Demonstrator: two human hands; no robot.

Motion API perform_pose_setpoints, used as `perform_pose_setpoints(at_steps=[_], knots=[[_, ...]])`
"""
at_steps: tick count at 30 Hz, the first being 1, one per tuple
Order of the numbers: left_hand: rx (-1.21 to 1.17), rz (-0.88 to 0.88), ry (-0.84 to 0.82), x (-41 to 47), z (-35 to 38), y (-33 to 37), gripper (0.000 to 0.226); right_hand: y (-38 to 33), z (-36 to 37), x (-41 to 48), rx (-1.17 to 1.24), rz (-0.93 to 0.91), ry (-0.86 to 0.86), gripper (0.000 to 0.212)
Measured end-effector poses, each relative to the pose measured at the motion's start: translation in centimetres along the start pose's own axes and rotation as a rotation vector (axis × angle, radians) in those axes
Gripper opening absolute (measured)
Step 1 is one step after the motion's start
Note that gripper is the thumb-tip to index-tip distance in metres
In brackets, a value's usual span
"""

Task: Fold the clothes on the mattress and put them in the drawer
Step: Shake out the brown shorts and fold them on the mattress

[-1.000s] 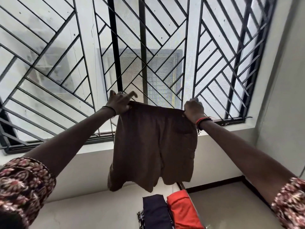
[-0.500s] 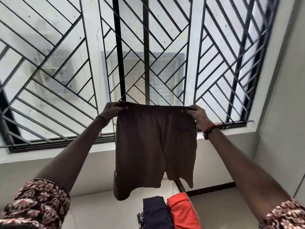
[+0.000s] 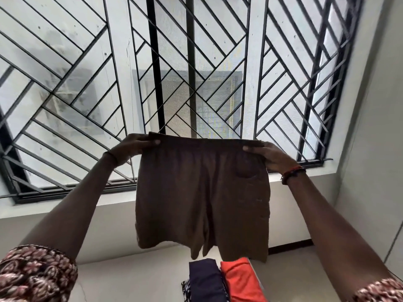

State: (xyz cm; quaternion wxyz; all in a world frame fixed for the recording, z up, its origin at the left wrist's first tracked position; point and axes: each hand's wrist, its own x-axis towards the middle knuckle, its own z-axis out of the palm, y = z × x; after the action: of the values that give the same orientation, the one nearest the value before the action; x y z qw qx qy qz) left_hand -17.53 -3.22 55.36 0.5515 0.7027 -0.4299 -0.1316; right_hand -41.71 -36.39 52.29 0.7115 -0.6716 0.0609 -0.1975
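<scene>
A wide window (image 3: 174, 83) with a black metal grille of slanted bars fills the upper part of the view. It is set in a pale wall (image 3: 370, 149), with a light sill (image 3: 65, 205) along its lower edge.

In front of the window's lower middle, a pair of brown shorts (image 3: 202, 197) hangs in the air, spread flat with the waistband uppermost and level. The two legs drop below the sill line.

The left hand (image 3: 133, 147) grips the waistband corner toward the window's left side. Its fingers (image 3: 150, 142) are curled over the cloth, the thumb lying across the front. The right hand (image 3: 268, 156) pinches the opposite corner toward the window's right side in the same way.

A red and dark bracelet (image 3: 292, 173) circles the right wrist and a thin dark band (image 3: 110, 156) the left. Floral sleeves (image 3: 35, 273) cover both upper arms.

Well below the window, under the shorts' hems, lie a folded navy garment (image 3: 204, 280) and a folded orange garment (image 3: 242, 280), side by side and touching. A bit of patterned cloth (image 3: 185, 290) shows just left of the navy one. What surface they lie on cannot be told.
</scene>
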Motion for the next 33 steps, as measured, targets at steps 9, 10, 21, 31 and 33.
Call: perform_pose_setpoints(at_steps=[9, 10, 21, 31, 33], knots=[[-0.13, -0.096, -0.179, -1.2, 0.2, 0.6, 0.057, -1.1, -1.2, -2.5, 0.064, 0.052, -0.068, 0.031], [-0.091, -0.122, -0.16, -1.2, 0.3, 0.5, 0.052, -0.9, -1.2, -2.2, 0.041, 0.084, -0.024, 0.03], [-0.13, -0.3, 0.263, -0.2, 7.3, -2.6, 0.018, 6.3, 0.1, 0.7, -0.139, 0.159, 0.459, 0.088], [-0.26, -0.262, 0.141, -0.3, 14.3, -1.6, 0.008, 8.5, 6.3, 0.9, -0.312, 0.101, 0.527, 0.045], [-0.189, -0.223, 0.136, 0.3, 15.7, -1.6, 0.007, 7.8, 8.2, 0.4, -0.359, 0.055, 0.555, 0.044]])
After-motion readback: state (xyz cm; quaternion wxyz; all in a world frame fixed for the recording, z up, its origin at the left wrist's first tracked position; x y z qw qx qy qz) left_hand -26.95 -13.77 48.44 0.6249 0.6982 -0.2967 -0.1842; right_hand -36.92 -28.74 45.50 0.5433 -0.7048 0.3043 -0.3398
